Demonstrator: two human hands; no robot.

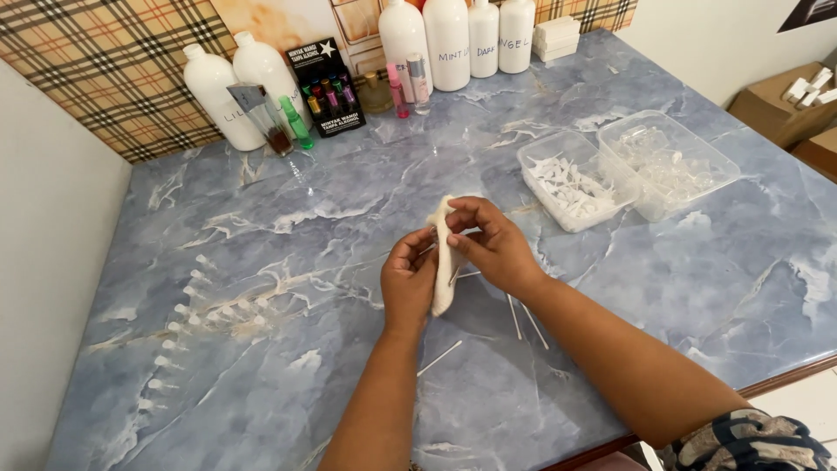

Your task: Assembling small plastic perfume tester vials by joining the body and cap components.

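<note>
Holding a pale, folded cloth [445, 257] upright above the middle of the blue marbled table [288, 201], both hands work it between them. The left hand [408, 281] pinches the cloth's lower part from nine o'clock; the right hand [493, 244] closes thumb and fingers on its upper edge from three o'clock, with what looks like a thin stick under the fingers, though that is hard to tell. To do this well, I judge both pinches should stay firm and close together so the cloth does not slip or unfold. Loose thin sticks [523, 318] lie on the table at five o'clock. Two clear tubs [628, 166] of small plastic parts sit at two o'clock, white bottles [449, 39] at twelve.
</note>
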